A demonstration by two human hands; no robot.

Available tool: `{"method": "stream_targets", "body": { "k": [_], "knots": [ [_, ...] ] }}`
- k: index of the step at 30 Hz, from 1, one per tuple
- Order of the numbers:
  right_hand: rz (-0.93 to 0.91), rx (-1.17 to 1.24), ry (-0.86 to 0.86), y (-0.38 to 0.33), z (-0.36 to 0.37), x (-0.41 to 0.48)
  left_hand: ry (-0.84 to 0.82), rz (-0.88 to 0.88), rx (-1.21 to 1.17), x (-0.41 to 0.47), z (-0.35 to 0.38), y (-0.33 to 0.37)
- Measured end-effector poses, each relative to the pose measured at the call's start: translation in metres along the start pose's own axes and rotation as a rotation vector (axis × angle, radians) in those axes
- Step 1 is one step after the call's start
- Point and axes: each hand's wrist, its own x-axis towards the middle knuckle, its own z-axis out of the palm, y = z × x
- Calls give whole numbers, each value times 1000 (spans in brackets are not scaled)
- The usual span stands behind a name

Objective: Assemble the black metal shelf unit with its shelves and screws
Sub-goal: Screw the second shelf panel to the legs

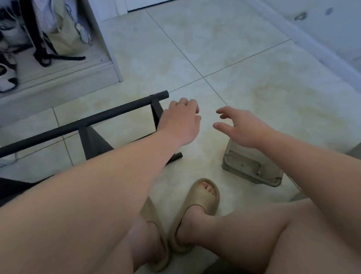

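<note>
In the head view both hands hold nothing: the left hand (181,122) has loosely curled fingers and the right hand (240,127) is spread open. The black frame (82,124) lies on the floor (255,81), left of both hands. Its long tube runs up and to the right and ends just beside the left hand, the nearer one. The arm and leg hide its lower part.
</note>
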Motion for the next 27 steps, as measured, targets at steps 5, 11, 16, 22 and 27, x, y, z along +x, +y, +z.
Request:
{"method": "stream_targets", "body": {
  "k": [5,11,16,22,27],
  "knots": [
    [91,-341,-113,76,-15,-12,-327,262,150,20,24,54],
    [267,-392,-281,173,14,-1,-624,147,39,68,85,82],
    [345,-276,-317,230,50,25,-790,63,-55,86,150,70],
    [440,-318,-390,269,117,47,-751,-136,-234,90,220,51],
    [406,-538,-337,277,146,47,-701,-153,-357,82,244,39]
  ]
}}
